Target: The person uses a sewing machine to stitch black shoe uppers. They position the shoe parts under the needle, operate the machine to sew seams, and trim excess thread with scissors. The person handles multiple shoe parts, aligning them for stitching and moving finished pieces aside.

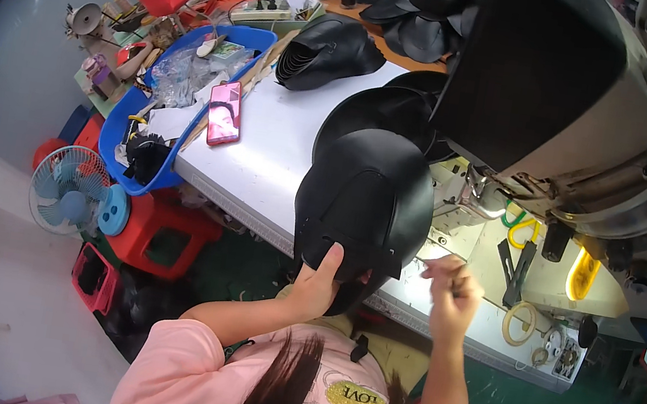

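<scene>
A black leather-like hat [370,201] with a wide curved brim hangs over the front edge of the table, its crown towards me. My left hand [317,285] grips its near end, thumb on top and the other fingers hidden underneath. Just right of the hat, my right hand [454,288] is raised and closed, apart from it. A small dark tip shows at its fingers, but what it holds is too small to make out. Behind the hat lie more black hat pieces [345,113], and the sewing machine [587,116] stands to the right.
Scissors with green and yellow handles [518,256] lie right of the machine base. A phone [224,114] lies on the white table [275,136], beside a blue basket [113,129] of scraps. Stacked black pieces [325,52] sit farther back. A fan [73,198] and red stool [168,233] stand left.
</scene>
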A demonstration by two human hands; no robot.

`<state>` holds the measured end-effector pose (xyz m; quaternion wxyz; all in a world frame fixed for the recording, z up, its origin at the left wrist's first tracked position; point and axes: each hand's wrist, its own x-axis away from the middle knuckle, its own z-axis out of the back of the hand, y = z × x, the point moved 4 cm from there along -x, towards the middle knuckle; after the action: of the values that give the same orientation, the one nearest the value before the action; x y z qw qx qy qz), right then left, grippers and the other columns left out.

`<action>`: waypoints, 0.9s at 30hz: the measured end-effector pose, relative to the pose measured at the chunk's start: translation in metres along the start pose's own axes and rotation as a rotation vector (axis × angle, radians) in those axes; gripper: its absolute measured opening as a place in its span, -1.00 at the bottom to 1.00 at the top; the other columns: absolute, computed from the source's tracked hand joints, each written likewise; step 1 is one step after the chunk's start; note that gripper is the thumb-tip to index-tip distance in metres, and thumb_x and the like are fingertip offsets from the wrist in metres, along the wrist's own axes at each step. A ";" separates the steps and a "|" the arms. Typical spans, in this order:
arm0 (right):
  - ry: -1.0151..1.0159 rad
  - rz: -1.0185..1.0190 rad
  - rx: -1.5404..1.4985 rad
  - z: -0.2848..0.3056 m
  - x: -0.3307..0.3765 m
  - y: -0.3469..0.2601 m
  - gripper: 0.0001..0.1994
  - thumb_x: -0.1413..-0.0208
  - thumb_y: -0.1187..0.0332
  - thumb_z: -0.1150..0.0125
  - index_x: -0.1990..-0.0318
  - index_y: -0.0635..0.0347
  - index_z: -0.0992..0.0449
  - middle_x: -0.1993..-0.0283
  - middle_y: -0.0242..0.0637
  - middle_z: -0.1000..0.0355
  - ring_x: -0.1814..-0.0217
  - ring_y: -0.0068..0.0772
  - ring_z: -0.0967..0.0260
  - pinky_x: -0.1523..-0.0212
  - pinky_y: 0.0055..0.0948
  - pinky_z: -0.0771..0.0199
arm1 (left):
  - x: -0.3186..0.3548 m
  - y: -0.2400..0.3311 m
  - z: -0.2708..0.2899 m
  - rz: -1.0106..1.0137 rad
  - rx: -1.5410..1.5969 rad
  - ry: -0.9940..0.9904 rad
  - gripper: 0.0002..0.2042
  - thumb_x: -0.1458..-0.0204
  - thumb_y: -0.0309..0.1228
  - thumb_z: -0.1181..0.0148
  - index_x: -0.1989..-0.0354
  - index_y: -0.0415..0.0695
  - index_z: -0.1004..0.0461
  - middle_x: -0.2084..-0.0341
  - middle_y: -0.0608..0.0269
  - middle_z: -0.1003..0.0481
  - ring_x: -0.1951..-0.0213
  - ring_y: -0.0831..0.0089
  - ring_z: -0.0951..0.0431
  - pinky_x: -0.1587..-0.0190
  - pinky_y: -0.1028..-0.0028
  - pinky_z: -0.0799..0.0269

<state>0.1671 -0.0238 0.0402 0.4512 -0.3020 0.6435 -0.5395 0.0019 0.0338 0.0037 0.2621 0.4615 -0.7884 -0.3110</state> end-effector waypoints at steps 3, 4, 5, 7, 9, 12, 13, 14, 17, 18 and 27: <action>-0.007 -0.115 -0.101 -0.019 0.011 0.004 -0.93 0.05 0.60 -0.01 0.40 0.36 -0.42 0.52 -0.35 -0.36 0.52 -0.74 -0.22 0.52 -0.77 -0.15 | -0.004 -0.007 -0.001 0.017 0.015 0.031 -0.69 -0.12 -0.27 0.22 0.10 -0.24 -0.22 0.28 0.15 -0.39 0.24 0.40 -0.42 0.19 0.39 -0.38; 0.039 -0.105 -0.126 -0.022 0.011 0.006 -0.96 0.06 0.58 -0.04 0.42 0.35 -0.42 0.53 -0.36 -0.37 0.53 -0.76 -0.23 0.53 -0.78 -0.15 | -0.005 -0.009 -0.002 0.011 0.004 0.020 -0.69 -0.12 -0.26 0.22 0.09 -0.24 -0.21 0.27 0.15 -0.38 0.24 0.39 -0.42 0.18 0.39 -0.38; 0.052 -0.135 -0.106 -0.023 0.011 0.006 -0.97 0.07 0.57 -0.07 0.44 0.34 -0.41 0.55 -0.38 -0.37 0.55 -0.77 -0.22 0.53 -0.78 -0.15 | -0.005 -0.009 -0.002 0.003 -0.008 0.011 -0.69 -0.12 -0.26 0.22 0.08 -0.24 -0.20 0.26 0.15 -0.38 0.23 0.39 -0.42 0.18 0.38 -0.39; 0.082 -0.196 -0.064 -0.024 0.011 0.006 -0.97 0.08 0.54 -0.11 0.47 0.32 -0.41 0.59 -0.41 -0.37 0.58 -0.78 -0.21 0.55 -0.78 -0.15 | -0.005 -0.013 -0.002 0.002 -0.023 0.007 -0.66 -0.12 -0.24 0.22 0.04 -0.22 -0.16 0.22 0.14 -0.36 0.20 0.37 -0.42 0.16 0.36 -0.38; 0.116 -0.251 -0.074 -0.025 0.014 0.006 -0.96 0.10 0.54 -0.11 0.52 0.30 -0.40 0.63 -0.39 -0.36 0.62 -0.75 -0.18 0.59 -0.74 -0.13 | -0.005 -0.016 -0.002 0.009 -0.033 0.005 -0.62 -0.11 -0.21 0.22 -0.01 -0.19 -0.09 0.16 0.13 -0.34 0.16 0.34 -0.41 0.16 0.33 -0.36; 0.148 -0.288 -0.082 -0.027 0.018 0.009 -0.92 0.11 0.53 -0.12 0.57 0.28 -0.40 0.67 -0.41 -0.35 0.67 -0.76 -0.15 0.63 -0.74 -0.09 | -0.004 -0.014 -0.006 0.020 0.012 0.036 -0.62 -0.10 -0.19 0.22 -0.01 -0.17 -0.10 0.17 0.14 -0.34 0.18 0.35 -0.42 0.18 0.34 -0.38; 0.147 -0.302 -0.079 -0.025 0.018 0.013 -0.91 0.10 0.51 -0.13 0.57 0.28 -0.40 0.66 -0.42 -0.35 0.66 -0.77 -0.16 0.63 -0.75 -0.10 | -0.004 -0.013 -0.008 0.038 0.038 0.029 -0.62 -0.11 -0.20 0.22 0.00 -0.18 -0.11 0.18 0.14 -0.35 0.18 0.35 -0.42 0.17 0.34 -0.39; 0.144 -0.316 -0.077 -0.024 0.019 0.015 -0.90 0.09 0.50 -0.14 0.56 0.28 -0.40 0.66 -0.43 -0.35 0.65 -0.78 -0.17 0.63 -0.76 -0.10 | -0.004 -0.012 -0.009 0.054 0.063 0.023 -0.63 -0.11 -0.20 0.22 0.01 -0.20 -0.11 0.19 0.13 -0.35 0.19 0.35 -0.43 0.16 0.35 -0.40; 0.151 -0.336 -0.088 -0.023 0.017 0.014 -0.89 0.09 0.48 -0.15 0.58 0.27 -0.40 0.68 -0.44 -0.33 0.67 -0.78 -0.16 0.65 -0.75 -0.09 | -0.006 -0.015 -0.006 0.081 0.102 0.003 -0.63 -0.11 -0.20 0.24 0.02 -0.21 -0.11 0.21 0.12 -0.36 0.20 0.35 -0.43 0.15 0.35 -0.40; 0.152 -0.325 -0.094 -0.023 0.017 0.014 -0.89 0.09 0.47 -0.15 0.58 0.27 -0.40 0.68 -0.44 -0.33 0.67 -0.78 -0.15 0.65 -0.74 -0.09 | -0.007 -0.017 -0.006 0.086 0.106 -0.003 -0.63 -0.11 -0.19 0.24 0.02 -0.21 -0.11 0.21 0.12 -0.36 0.20 0.36 -0.43 0.15 0.34 -0.40; 0.235 -0.192 0.226 -0.013 0.013 0.014 -0.75 0.25 0.46 -0.29 0.37 0.29 -0.39 0.45 -0.38 -0.37 0.48 -0.75 -0.22 0.51 -0.73 -0.18 | -0.010 -0.018 -0.006 0.108 0.108 -0.046 -0.62 -0.11 -0.17 0.23 0.00 -0.17 -0.10 0.20 0.15 -0.36 0.21 0.37 -0.43 0.20 0.37 -0.41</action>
<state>0.1510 -0.0265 0.0232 0.3503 -0.2442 0.5953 -0.6806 0.0202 0.0342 -0.0064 0.2348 0.4246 -0.8337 -0.2639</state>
